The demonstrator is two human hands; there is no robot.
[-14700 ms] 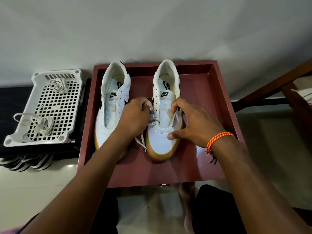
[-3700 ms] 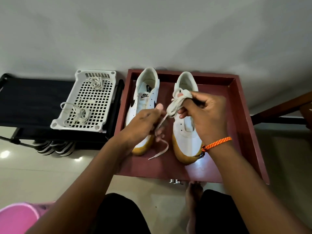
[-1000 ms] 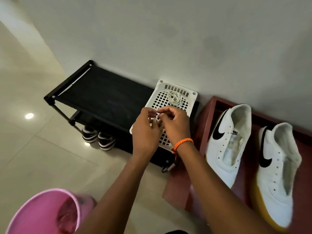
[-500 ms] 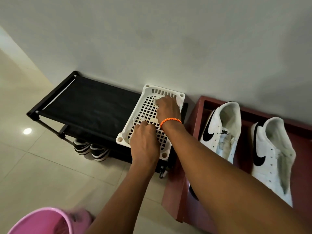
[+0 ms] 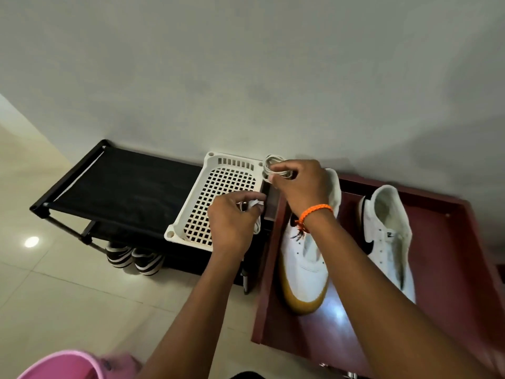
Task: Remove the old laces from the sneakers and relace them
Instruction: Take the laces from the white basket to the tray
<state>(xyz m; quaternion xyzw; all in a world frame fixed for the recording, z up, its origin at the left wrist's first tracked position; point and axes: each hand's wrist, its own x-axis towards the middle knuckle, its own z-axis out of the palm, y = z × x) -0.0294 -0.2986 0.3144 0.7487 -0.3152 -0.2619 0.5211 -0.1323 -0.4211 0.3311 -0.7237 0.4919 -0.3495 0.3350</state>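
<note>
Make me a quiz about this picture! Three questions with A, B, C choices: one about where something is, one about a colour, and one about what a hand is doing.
1. Where do the white sneakers sit?
A. In the red tray
B. In the white basket
C. In the pink tub

2. What colour is the wristband?
A. Blue
B. Orange
C. Green

3. What is the right hand doing?
A. Lying flat on the floor
B. Holding a sneaker
C. Gripping a coiled lace

Answers:
1 A: both sneakers lie inside the red tray.
2 B: the wristband is orange.
3 C: the right hand holds a coiled lace above the basket corner.
</note>
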